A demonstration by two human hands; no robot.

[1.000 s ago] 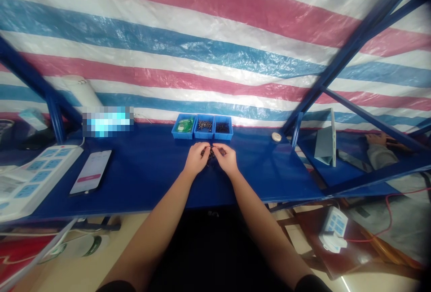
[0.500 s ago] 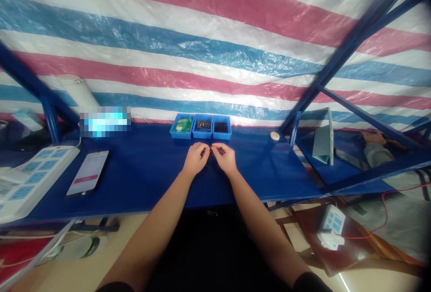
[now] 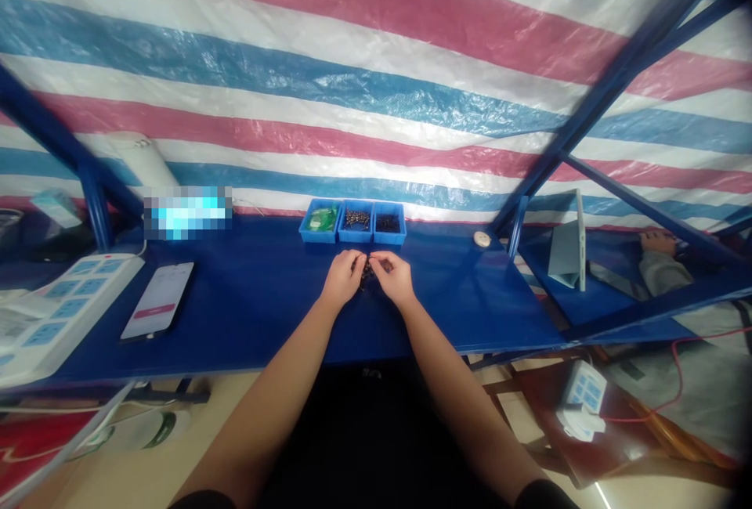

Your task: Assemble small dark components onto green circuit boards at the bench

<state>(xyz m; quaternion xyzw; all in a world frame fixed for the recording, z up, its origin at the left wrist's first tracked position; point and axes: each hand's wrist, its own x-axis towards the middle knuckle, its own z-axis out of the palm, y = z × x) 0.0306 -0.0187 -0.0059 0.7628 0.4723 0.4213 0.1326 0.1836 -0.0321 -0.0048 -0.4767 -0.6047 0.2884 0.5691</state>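
Note:
My left hand (image 3: 344, 277) and my right hand (image 3: 392, 274) meet over the blue table (image 3: 247, 297), thumbs and fingers pinched close together. What sits between the fingertips is too small to make out. Just below and between them lies a little heap of small dark metallic parts (image 3: 365, 277), partly covered by the hands. Beyond stand three blue bins in a row. The left bin (image 3: 318, 236) holds something green in clear plastic, the middle bin (image 3: 356, 236) brass-and-dark small parts, and the right bin (image 3: 388, 238) small black parts.
At left lie a phone (image 3: 157, 301) and a white power strip (image 3: 76, 309). A round white object (image 3: 482, 240) rests at right. Past the blue frame (image 3: 529, 180) are a tablet (image 3: 569, 247) and another person's hand (image 3: 658, 243). A striped tarp (image 3: 352, 94) hangs behind.
My hands stay pinched over the heap, with only slight finger shifts. The whole view has moved slightly. At right, the other person's hand and sleeve have changed position.

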